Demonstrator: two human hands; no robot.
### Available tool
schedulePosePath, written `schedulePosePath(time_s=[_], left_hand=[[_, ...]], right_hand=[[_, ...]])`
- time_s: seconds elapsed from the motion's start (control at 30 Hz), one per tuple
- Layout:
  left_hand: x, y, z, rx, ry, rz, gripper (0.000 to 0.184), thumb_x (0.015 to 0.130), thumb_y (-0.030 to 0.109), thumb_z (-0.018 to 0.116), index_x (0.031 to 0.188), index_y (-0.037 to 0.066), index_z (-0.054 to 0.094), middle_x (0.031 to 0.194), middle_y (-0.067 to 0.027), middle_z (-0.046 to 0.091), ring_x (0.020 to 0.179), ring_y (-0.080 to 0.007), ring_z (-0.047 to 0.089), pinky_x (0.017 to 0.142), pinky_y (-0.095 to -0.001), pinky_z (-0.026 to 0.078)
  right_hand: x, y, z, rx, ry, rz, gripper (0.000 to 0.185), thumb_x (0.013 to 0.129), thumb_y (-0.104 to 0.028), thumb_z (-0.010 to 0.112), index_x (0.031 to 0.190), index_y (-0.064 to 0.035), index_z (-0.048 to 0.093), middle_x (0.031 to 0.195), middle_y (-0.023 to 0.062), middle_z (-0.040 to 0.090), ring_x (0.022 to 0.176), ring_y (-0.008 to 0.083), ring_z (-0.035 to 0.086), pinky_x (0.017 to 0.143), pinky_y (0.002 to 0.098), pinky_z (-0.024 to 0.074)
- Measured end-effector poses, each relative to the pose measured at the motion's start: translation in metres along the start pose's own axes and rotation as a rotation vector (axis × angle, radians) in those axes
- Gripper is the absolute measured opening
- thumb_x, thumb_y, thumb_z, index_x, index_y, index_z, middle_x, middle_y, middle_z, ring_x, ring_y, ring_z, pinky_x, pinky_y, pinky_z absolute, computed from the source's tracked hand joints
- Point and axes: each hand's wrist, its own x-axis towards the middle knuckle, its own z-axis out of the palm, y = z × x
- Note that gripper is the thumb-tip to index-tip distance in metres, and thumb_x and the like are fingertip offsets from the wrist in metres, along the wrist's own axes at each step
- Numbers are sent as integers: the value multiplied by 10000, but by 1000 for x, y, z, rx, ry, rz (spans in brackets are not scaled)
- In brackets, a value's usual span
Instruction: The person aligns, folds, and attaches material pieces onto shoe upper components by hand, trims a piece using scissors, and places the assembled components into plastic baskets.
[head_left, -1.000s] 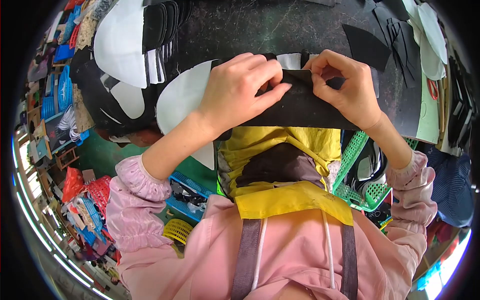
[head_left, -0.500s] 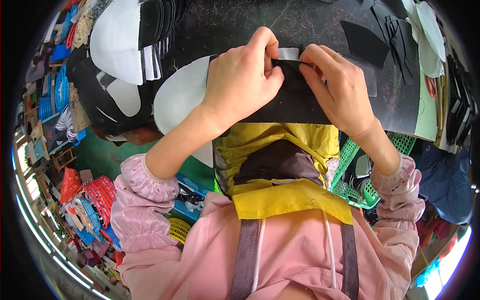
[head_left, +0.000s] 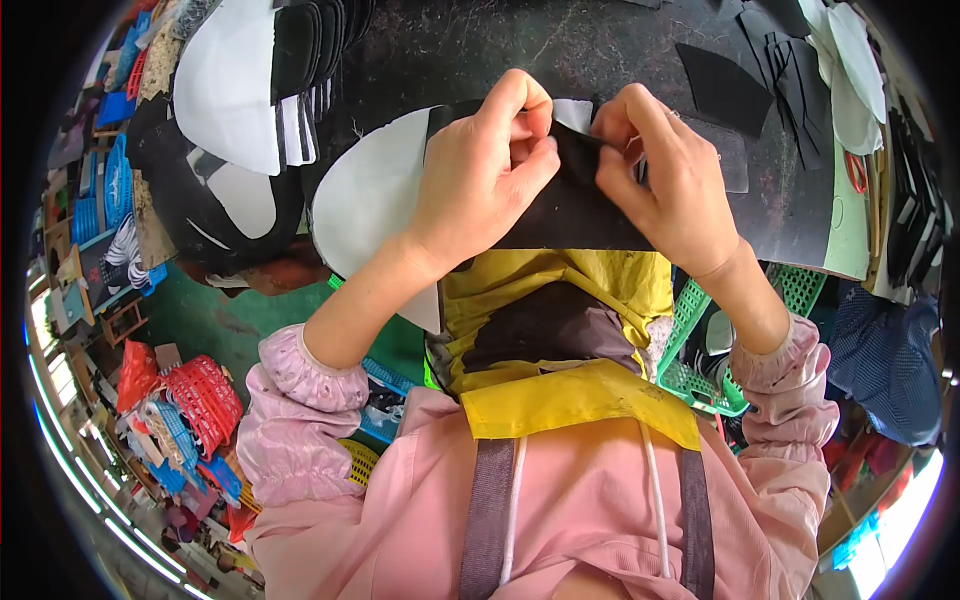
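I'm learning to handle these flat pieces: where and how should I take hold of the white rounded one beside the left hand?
I'd pinch the white rounded piece at its corner nearest the wearer, top and underside, coming from the wearer's side. That corner seems to jut past the worktable, so both faces should be reachable below the left forearm.

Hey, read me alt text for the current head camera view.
A left hand and right hand pinch black material at the near edge of a dark worktable. A curved white piece lies left of them; the person wears a yellow apron.
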Motion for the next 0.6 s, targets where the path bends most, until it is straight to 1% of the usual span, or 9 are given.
schedulePosePath(time_s=[0.07,0.1,0.2,0.3,0.4,0.5,0.53,0.6], left_hand=[[1,-1,0,-18,-7,-3,216,887,11,651,974,60,459,708,-60,608,612,-197,673,574,-301,483],[1,-2,1,-28,-5,-9,216,887,8,649,974,59,458,705,-55,602,606,-186,664,571,-296,479],[2,-2,-1,-63,-18,-37,216,884,-1,644,977,61,460,695,-43,579,577,-152,624,557,-284,461],[1,0,-1,-62,-20,-65,214,882,-6,638,976,65,460,686,-34,558,549,-128,585,543,-273,442],[0,1,0,-49,-7,-55,213,880,-7,636,967,67,457,680,-30,550,533,-121,570,534,-266,431],[-2,2,-4,-31,-23,-59,213,877,-9,637,960,66,456,667,-31,557,529,-123,577,532,-268,433],[-2,3,-4,-24,-32,-67,213,876,-10,637,958,66,456,661,-32,562,529,-124,582,532,-270,434],[4,0,2,-3,12,-17,213,872,-8,644,959,67,464,649,-36,572,530,-123,591,531,-274,438]], right_hand=[[5,-10,1,-42,-8,-16,176,878,-126,704,946,-73,551,833,102,613,773,335,664,658,417,530],[7,-7,3,-165,-21,-100,181,888,-165,716,950,-90,563,853,75,627,769,310,676,638,404,542],[9,-1,9,-259,38,-152,152,901,-152,694,962,-88,571,839,73,631,746,307,682,616,403,545],[11,5,13,-196,80,-92,129,906,-141,685,962,-88,582,809,81,636,712,313,679,599,410,542],[12,6,12,-140,97,-40,101,905,-121,669,931,-69,587,751,118,615,710,345,670,601,423,524],[11,12,5,-43,74,154,87,907,-105,648,900,-52,580,738,146,611,715,367,658,602,432,504],[10,17,-3,46,72,232,72,914,-99,621,888,-43,584,736,171,603,715,386,642,612,433,493],[6,11,-9,-77,37,132,114,922,-121,665,877,-38,602,774,149,647,707,343,663,636,394,520]])
